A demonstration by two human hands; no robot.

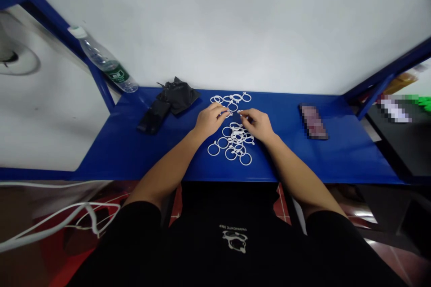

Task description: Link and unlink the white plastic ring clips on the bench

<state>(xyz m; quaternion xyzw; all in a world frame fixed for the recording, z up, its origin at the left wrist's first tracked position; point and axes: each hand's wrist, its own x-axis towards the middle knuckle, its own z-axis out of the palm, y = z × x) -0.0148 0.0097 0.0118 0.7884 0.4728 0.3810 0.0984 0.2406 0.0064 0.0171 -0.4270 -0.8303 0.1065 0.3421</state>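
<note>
My left hand is closed in a pinch on a white curtain ring, mostly hidden behind the fingers. Facing it across a small gap, my right hand has thumb and forefinger closed, with a small white piece at the fingertips, too small to make out fully. Nearer to me, below both hands, lies a loose pile of white curtain rings, overlapping, some with small eyelets on their rims. Beyond the fingers sits a second, smaller group of curtain rings near the wall.
Everything lies on a blue table against a white wall. At left are a black phone, a crumpled black bag and a clear plastic bottle. A blurred-out phone-shaped object lies to the right. Blue frame bars rise at both sides.
</note>
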